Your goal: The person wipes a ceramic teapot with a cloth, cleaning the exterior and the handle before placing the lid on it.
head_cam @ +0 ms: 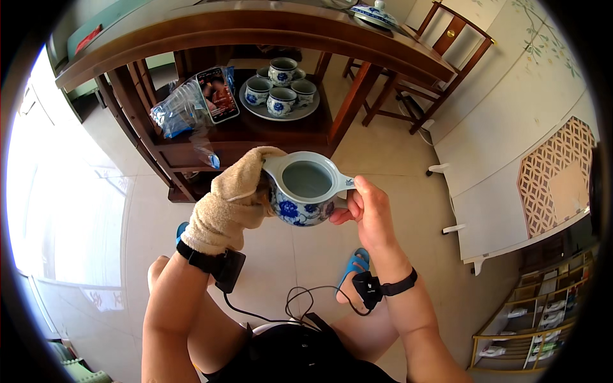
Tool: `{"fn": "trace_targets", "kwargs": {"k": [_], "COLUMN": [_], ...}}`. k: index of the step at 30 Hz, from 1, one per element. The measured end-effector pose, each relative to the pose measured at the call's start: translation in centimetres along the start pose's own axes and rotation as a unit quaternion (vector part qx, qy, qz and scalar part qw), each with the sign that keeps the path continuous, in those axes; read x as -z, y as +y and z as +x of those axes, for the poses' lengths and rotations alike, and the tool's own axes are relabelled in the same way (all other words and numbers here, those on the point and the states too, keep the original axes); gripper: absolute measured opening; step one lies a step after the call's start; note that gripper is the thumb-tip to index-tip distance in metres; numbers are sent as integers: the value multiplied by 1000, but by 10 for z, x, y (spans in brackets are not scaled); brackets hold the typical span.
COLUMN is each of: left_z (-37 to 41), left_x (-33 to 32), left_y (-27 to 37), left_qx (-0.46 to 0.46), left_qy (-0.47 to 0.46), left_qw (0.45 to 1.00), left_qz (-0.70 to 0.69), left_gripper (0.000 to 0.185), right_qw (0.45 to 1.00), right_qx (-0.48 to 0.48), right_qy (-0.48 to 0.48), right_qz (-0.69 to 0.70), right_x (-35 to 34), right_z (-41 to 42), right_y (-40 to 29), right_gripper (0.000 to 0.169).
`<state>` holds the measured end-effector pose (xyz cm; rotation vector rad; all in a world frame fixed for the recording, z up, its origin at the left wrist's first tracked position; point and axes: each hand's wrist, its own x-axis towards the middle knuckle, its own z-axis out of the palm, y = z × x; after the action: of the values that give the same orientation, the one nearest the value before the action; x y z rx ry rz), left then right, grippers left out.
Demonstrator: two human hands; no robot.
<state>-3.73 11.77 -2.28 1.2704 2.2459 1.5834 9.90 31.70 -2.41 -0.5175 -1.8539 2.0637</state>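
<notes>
Above the floor in front of me I hold a lidless blue-and-white porcelain teapot, its round mouth facing up. The inside looks pale and smooth. My left hand is wrapped in a beige terry cloth and presses against the pot's left side; the fingers are hidden by the fabric. On the right, my right hand grips the pot's handle, with the thumb on the flat tab of the rim. Each wrist bears a black strapped device.
A dark wooden table stands ahead. Its lower shelf bears a plate of several blue-and-white cups, a phone and clear plastic packaging. A porcelain lid sits on top. A black cable runs across my lap.
</notes>
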Motion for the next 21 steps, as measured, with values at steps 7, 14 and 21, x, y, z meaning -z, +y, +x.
{"fn": "trace_targets", "kwargs": {"k": [7,14,21], "left_z": [-7,-24,-73], "left_x": [-27,-58,-113], "left_y": [-2,-33,-76], "left_qx": [17,-36,34], "left_qy": [-1,57,-4], "left_qw": [997,974,998], "left_qz": [71,214,51], "left_gripper": [70,64,50], "right_qw": [990,995,998], "right_qx": [-80,-74,50], "right_qy": [17,-6,22], "right_qz": [111,67,21], "right_x": [-15,-41,-42], "right_z": [2,-6,5], "right_y": [25,49,58], "right_gripper": [50,50,49]}}
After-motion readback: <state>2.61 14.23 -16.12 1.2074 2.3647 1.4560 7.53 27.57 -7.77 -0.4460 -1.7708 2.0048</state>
